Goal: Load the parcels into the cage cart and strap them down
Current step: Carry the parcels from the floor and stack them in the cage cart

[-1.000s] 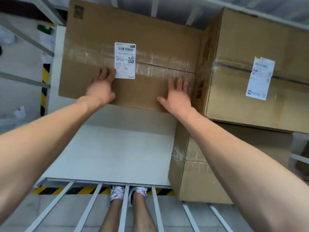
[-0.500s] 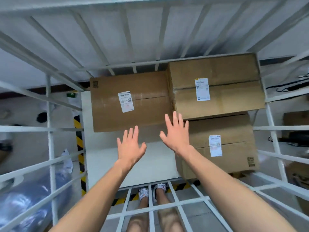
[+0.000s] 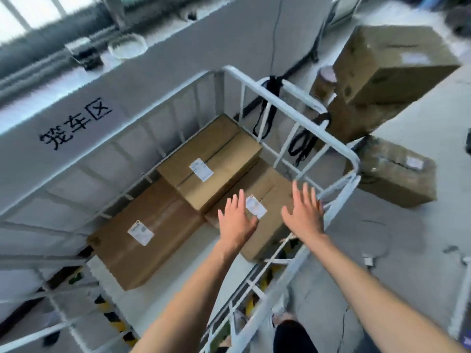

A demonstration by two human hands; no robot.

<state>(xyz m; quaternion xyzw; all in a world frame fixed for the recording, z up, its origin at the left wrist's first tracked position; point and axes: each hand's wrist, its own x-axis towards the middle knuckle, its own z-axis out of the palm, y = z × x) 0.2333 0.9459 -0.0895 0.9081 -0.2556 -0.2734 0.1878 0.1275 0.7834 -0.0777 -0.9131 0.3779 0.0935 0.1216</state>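
Note:
Three brown cardboard parcels with white labels lie inside the white cage cart [image 3: 293, 108]. One parcel [image 3: 142, 233] sits low at the left. A second parcel [image 3: 211, 159] rests higher at the back, partly on a third parcel [image 3: 270, 200] near the right rail. My left hand [image 3: 235, 220] hovers open above that third parcel, fingers spread, holding nothing. Just inside the cart's right rail, my right hand [image 3: 304, 212] is open too and empty. Black straps [image 3: 303, 141] hang from the cart's top rail.
Outside the cart at the right, two more cardboard parcels are stacked, the upper [image 3: 387, 62] above the lower [image 3: 397, 174], on the grey floor. A white wall [image 3: 76, 123] with black lettering runs behind the cart. Yellow-black floor tape [image 3: 112, 317] shows under the cart's base.
Both hands have let go of the left parcel and drawn back out of the cart. My view has risen and swung right, now looking down over the top rail.

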